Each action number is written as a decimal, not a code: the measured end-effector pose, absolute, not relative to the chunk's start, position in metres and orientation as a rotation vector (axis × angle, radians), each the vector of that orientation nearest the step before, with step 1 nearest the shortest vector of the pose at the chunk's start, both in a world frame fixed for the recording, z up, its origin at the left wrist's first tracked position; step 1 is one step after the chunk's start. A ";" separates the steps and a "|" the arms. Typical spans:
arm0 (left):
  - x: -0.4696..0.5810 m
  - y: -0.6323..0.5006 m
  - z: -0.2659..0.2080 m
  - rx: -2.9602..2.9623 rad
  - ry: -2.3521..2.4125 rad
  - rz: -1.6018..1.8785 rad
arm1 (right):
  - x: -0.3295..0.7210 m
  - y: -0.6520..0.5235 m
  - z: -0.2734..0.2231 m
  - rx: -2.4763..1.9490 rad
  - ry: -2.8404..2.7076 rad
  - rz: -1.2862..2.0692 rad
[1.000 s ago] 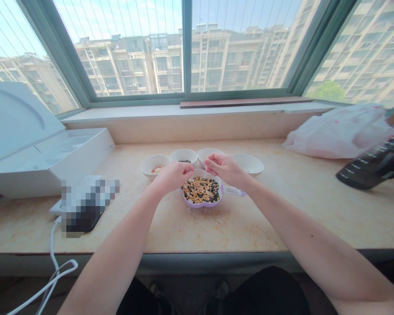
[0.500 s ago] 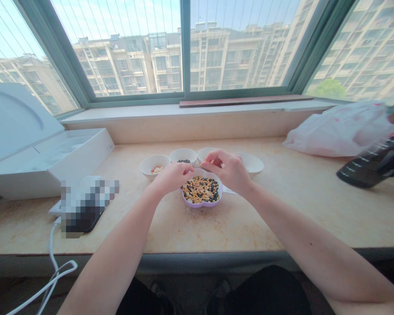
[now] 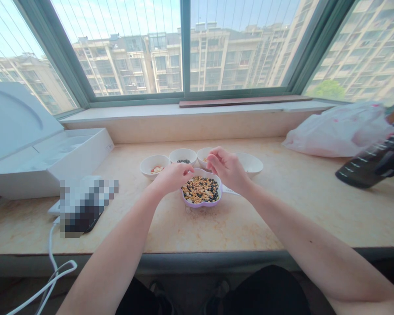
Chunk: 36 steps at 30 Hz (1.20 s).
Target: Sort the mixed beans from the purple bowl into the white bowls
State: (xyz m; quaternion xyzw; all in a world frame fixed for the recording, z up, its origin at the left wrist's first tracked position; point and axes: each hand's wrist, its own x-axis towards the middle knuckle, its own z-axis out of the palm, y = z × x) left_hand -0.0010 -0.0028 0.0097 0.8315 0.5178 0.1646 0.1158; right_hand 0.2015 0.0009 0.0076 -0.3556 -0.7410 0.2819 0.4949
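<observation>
A purple-rimmed, scalloped bowl (image 3: pixel 202 204) holds mixed black, yellow and pale beans. At its back left edge, my left hand (image 3: pixel 172 178) has curled fingers; what they hold, if anything, is hidden. My right hand (image 3: pixel 229 168) hovers behind the bowl's right side with thumb and fingers closed together; I cannot make out anything in them. Just past its fingertips stands a white bowl (image 3: pixel 202 154) with some yellowish contents, partly covered by the hand. Beside that one is a white bowl of dark beans (image 3: pixel 184 153). Farther left, another white bowl (image 3: pixel 146 162) contains reddish and pale pieces.
A fourth white bowl (image 3: pixel 254 162) sits right of my right hand. An open white box (image 3: pixel 82 153) and a blurred-out device (image 3: pixel 85 210) with a white cable are on the left. A plastic bag (image 3: pixel 338 131) and a dark bottle (image 3: pixel 364 168) lie at the right, before the window.
My right hand has shifted slightly and its fingers have turned upward, uncovering more of the third white bowl. The left hand stays almost still at the bean bowl.
</observation>
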 end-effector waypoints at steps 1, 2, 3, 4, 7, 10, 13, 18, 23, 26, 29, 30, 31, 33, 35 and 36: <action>-0.001 -0.003 0.010 2.433 1.513 0.485 | 0.200 0.002 0.008 -0.841 -1.742 0.814; -0.001 -0.003 0.010 2.429 1.509 0.489 | 0.199 0.002 0.008 -0.822 -1.679 0.956; -0.001 -0.003 0.010 2.425 1.507 0.491 | 0.197 0.003 0.008 -0.805 -1.615 1.104; -0.001 -0.003 0.010 2.422 1.505 0.490 | 0.197 0.004 0.008 -0.791 -1.552 1.246; -0.001 -0.002 0.009 2.417 1.505 0.480 | 0.197 0.006 0.009 -0.749 -1.403 1.586; -0.001 -0.001 0.008 2.423 1.502 0.479 | 0.199 0.006 0.009 -0.722 -1.319 1.793; -0.001 -0.001 0.008 2.436 1.497 0.477 | 0.201 0.005 0.011 -0.725 -1.282 1.903; -0.002 -0.001 0.007 2.437 1.482 0.494 | 0.202 0.003 0.014 -0.708 -1.300 1.944; -0.001 -0.002 0.008 2.428 1.478 0.477 | 0.204 0.004 0.014 -0.682 -1.300 1.962; -0.001 -0.002 0.009 2.420 1.490 0.467 | 0.204 0.004 0.014 -0.670 -1.310 1.967; -0.001 -0.002 0.009 2.415 1.495 0.467 | 0.204 0.003 0.014 -0.668 -1.324 1.951; -0.001 -0.002 0.009 2.414 1.498 0.465 | 0.204 0.003 0.014 -0.671 -1.335 1.930; -0.001 -0.002 0.008 2.415 1.498 0.464 | 0.204 0.003 0.013 -0.677 -1.354 1.899; -0.001 -0.002 0.008 2.416 1.491 0.468 | 0.203 0.005 0.011 -0.693 -1.424 1.795; -0.002 -0.002 0.008 2.417 1.478 0.479 | 0.203 0.006 0.008 -0.733 -1.538 1.592; -0.002 -0.002 0.008 2.417 1.474 0.483 | 0.203 0.006 0.007 -0.768 -1.609 1.432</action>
